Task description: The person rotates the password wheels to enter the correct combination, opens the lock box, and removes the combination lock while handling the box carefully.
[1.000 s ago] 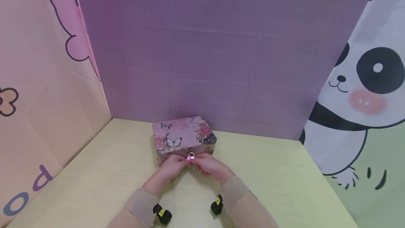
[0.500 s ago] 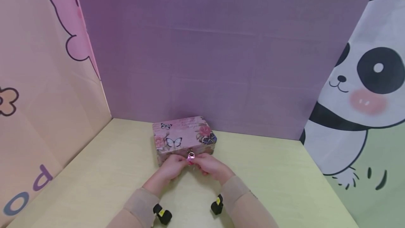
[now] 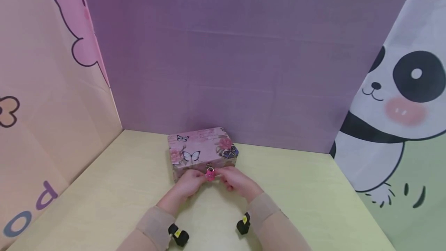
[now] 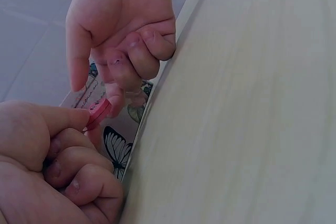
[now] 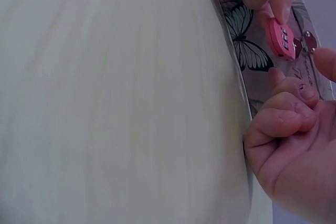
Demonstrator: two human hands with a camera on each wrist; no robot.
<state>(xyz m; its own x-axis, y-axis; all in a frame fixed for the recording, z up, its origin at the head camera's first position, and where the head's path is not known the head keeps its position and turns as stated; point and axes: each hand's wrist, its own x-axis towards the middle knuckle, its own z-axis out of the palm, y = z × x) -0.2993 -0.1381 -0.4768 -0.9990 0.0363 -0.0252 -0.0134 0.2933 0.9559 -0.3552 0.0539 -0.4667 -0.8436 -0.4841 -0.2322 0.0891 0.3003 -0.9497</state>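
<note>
Evidently, the butterfly-print box (image 3: 196, 146) is closed, its pink combination padlock (image 5: 282, 39) still on the clasp (image 5: 310, 41), pinched by the left hand (image 3: 189, 183); the right hand (image 3: 238, 180), thumb and forefinger spread, hovers beside.

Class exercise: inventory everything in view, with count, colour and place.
table: one, pale yellow, foreground
box: one, pink with butterflies, towards the table's back
clasp: one, metallic, box front
padlock: one, pink, at the clasp
backdrop: one, purple, behind
cartoon panel: one, peach, at left
panda panel: one, pale green, at right
wrist cameras: two, black and yellow, lower middle
sleeves: two, beige, lower middle
left hand: one, bare, fingers pinching the padlock
right hand: one, bare, beside the padlock
</note>
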